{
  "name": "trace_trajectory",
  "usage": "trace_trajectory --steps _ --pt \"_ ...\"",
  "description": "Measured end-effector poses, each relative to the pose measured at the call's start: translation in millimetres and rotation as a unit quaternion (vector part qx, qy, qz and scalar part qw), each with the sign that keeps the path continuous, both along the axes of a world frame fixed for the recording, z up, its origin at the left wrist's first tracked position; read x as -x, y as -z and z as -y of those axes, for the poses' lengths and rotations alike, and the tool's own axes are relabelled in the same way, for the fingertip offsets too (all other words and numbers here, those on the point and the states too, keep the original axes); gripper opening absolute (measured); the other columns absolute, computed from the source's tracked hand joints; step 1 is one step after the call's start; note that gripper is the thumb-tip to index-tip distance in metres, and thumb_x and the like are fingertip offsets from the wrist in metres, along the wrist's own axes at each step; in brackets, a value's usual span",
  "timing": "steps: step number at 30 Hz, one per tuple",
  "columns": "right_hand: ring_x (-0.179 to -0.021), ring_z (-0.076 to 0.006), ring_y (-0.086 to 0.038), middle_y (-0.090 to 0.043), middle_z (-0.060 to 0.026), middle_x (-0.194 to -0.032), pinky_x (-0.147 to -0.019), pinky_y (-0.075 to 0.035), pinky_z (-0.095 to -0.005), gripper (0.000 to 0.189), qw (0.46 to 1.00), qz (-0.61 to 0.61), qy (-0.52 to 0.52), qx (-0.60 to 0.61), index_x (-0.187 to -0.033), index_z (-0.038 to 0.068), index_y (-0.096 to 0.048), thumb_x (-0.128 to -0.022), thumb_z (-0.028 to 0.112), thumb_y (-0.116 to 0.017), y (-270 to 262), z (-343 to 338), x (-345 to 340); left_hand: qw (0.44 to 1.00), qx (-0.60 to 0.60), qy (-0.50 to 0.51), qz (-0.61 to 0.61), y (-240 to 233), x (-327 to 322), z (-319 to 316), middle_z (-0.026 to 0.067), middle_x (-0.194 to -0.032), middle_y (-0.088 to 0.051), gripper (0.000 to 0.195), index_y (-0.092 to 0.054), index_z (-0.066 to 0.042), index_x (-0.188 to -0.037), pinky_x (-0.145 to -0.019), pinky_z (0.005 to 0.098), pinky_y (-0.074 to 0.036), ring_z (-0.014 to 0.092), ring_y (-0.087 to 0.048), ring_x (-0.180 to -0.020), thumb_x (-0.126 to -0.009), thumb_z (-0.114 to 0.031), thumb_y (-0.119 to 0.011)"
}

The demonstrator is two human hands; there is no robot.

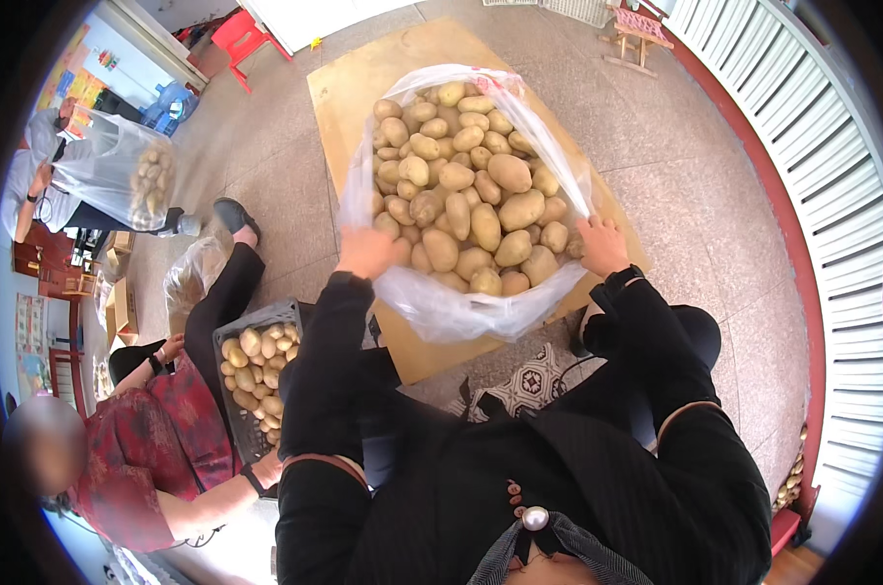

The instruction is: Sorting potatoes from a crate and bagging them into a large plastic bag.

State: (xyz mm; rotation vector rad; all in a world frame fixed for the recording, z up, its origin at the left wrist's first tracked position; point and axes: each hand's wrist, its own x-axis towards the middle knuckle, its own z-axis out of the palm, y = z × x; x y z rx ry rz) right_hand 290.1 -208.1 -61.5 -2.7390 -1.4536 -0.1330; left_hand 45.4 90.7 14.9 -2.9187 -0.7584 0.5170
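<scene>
A large clear plastic bag (478,311) lies wide open before me on a tan board (423,51), full of potatoes (485,227). My left hand (370,252) is at the left side of the bag's mouth, somewhat blurred, and its fingers are partly hidden. At the right side of the mouth, my right hand (601,243) has its fingers closed on the plastic rim. The potatoes lie heaped between both hands.
Left of me sits a person in a red patterned top (149,453), one hand at a black crate (292,311) of potatoes. Further off, another person holds a clear bag (101,161) with potatoes. A red chair (240,36), a wooden folding stool (635,36) and a white radiator (800,146) stand around.
</scene>
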Motion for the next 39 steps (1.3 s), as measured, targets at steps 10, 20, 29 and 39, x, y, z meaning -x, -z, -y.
trace_trajectory --steps 10,20,29,39 --pt "-0.08 -0.0327 -0.059 -0.061 -0.0164 -0.083 -0.069 -0.046 -0.0426 0.041 0.971 -0.195 0.117 0.071 -0.088 0.005 -0.058 -0.058 0.033 -0.064 -29.2 -5.4 -6.1 0.947 0.109 -0.188 0.237 78.4 53.1 2.3 0.0212 -0.121 -0.04 0.056 -0.035 -0.001 -0.122 -0.087 0.046 -0.038 0.037 -0.038 -0.111 -0.077 -0.025 -0.057" --pt "-0.068 -0.0282 -0.058 -0.058 -0.0172 -0.07 -0.06 -0.043 -0.0344 0.048 0.941 -0.281 0.046 -0.185 -0.078 -0.002 -0.059 -0.07 0.046 -0.061 -96.5 -36.7 17.5 0.966 0.075 -0.193 0.153 62.8 69.7 95.0 0.0202 -0.138 -0.021 0.08 -0.023 -0.002 -0.132 -0.096 0.0556 -0.024 0.036 -0.013 -0.13 -0.072 -0.032 -0.066" --pt "-0.068 -0.0327 -0.056 -0.057 -0.0183 -0.07 -0.06 -0.043 -0.04 0.04 0.915 -0.321 -0.142 -0.201 -0.082 0.001 -0.054 -0.073 0.04 -0.06 -37.8 -96.2 90.6 0.936 0.1 0.155 0.3 61.1 49.9 140.8 0.0129 -0.124 -0.044 0.047 -0.048 -0.005 -0.116 -0.098 0.0513 -0.025 0.03 -0.033 -0.123 -0.069 -0.004 -0.05" --pt "-0.068 -0.0329 -0.057 -0.058 -0.0152 -0.07 -0.059 -0.045 -0.041 0.017 0.9 -0.299 -0.108 -0.299 -0.075 0.004 -0.055 -0.076 0.021 -0.055 -27.9 -40.2 87.5 0.919 0.207 0.109 0.316 54.1 41.0 156.5 0.0118 -0.098 -0.056 0.031 -0.054 -0.004 -0.098 -0.087 0.0422 -0.038 0.031 -0.05 -0.1 -0.068 0.001 -0.05"
